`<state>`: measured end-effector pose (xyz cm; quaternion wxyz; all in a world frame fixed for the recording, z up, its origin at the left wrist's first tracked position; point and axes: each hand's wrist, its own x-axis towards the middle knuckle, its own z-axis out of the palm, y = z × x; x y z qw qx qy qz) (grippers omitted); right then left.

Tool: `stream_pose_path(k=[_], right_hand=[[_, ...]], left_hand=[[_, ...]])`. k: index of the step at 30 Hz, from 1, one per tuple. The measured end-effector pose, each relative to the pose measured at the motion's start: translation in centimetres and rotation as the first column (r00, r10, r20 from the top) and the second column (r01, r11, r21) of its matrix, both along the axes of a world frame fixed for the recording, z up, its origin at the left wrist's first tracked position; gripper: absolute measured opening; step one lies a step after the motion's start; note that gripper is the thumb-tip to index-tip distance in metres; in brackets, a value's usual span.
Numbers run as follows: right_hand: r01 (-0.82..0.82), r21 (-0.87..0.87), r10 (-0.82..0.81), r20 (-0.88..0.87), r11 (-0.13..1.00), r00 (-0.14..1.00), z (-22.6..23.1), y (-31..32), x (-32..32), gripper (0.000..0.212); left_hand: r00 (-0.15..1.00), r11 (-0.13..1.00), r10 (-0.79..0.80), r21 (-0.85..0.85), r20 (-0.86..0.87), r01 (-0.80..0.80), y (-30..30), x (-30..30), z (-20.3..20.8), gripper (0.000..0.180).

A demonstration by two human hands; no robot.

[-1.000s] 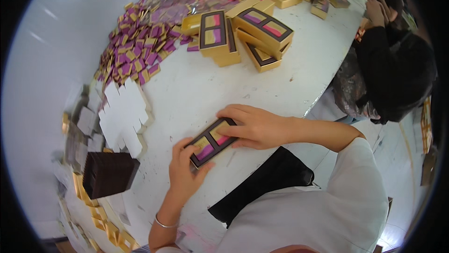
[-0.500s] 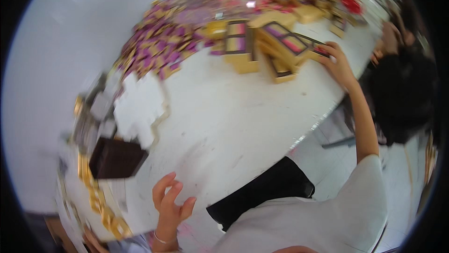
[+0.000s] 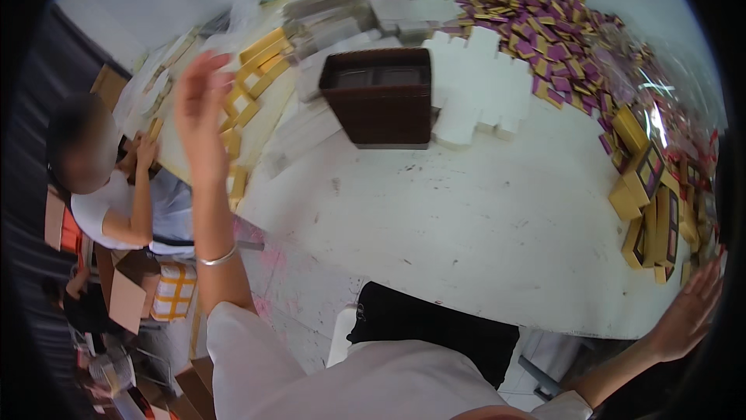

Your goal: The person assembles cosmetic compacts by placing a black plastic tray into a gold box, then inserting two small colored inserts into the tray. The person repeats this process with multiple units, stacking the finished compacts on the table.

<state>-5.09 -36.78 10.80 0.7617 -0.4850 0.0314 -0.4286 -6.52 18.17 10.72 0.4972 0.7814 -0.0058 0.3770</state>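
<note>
My left hand [image 3: 203, 105] is raised at the left, blurred, its fingers stretched out with nothing visible in them. It is nearest to a line of gold boxes [image 3: 264, 55] along the table's left side. At the far right rim, my right hand [image 3: 690, 313] has its fingers extended beside a heap of gold boxes with dark-edged, divided tops [image 3: 662, 226]. No box shows in that hand, though its fingertips reach the picture's dark edge. A stack of dark brown compartment trays [image 3: 381, 109] stands at the table's back centre.
White flattened pieces [image 3: 482, 82] lie beside the trays, with clear plastic-like stacks [image 3: 334, 24] behind. Many purple-and-gold packets [image 3: 552, 47] spread at the back right near plastic bags [image 3: 668, 101]. Another person [image 3: 116, 202] sits at the left by open cartons [image 3: 132, 288]. A black cloth [image 3: 435, 327] covers my lap.
The view has swung left. My left hand has risen toward the row of gold boxes. My right hand, earlier at a divided gold box, now shows beside the heap at the right rim.
</note>
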Motion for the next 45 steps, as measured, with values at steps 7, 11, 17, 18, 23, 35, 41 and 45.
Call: stream_pose_path(k=[7,11,17,18,23,35,41,45], right_hand=[[0.043,-0.933,0.166,-0.018,-0.357,0.986,-7.3,4.4,1.9,0.040],[-0.014,-0.972,0.417,-0.113,-0.233,0.902,-5.3,12.5,5.0,0.042],[0.230,-0.972,0.500,0.172,-0.056,0.849,-1.9,24.6,10.5,0.041],[0.310,-0.944,0.467,0.223,-0.117,0.856,-2.0,25.7,11.6,0.026],[0.217,-0.951,0.480,0.089,-0.219,0.873,-1.5,27.8,13.0,0.012],[0.138,-0.922,0.435,0.298,0.361,0.850,-0.4,28.4,14.7,0.010],[-0.667,-0.588,0.760,-0.130,0.458,0.637,0.4,17.7,10.0,0.034],[-0.845,-0.448,0.722,-0.475,0.292,0.502,-5.4,11.1,10.0,0.053]], left_hand=[[0.617,0.462,0.769,0.812,-0.167,-0.356,3.9,-4.3,-5.3,0.067],[0.493,0.731,0.669,0.612,-0.556,-0.302,10.6,-11.3,-9.5,0.081],[0.708,0.867,0.352,0.499,-0.612,0.000,11.7,-13.2,-10.6,0.077],[0.704,0.859,0.372,0.512,-0.605,-0.013,11.9,-13.3,-10.5,0.072],[0.646,0.875,0.426,0.470,-0.634,-0.117,13.5,-13.8,-11.0,0.041],[0.981,0.957,0.150,0.268,-0.124,-0.112,6.6,-8.1,-7.9,0.040],[0.873,0.540,-0.423,0.707,-0.241,0.457,-8.4,1.1,-12.0,0.080],[0.802,0.667,-0.500,0.444,-0.328,0.598,-19.6,3.8,-13.3,0.011]])
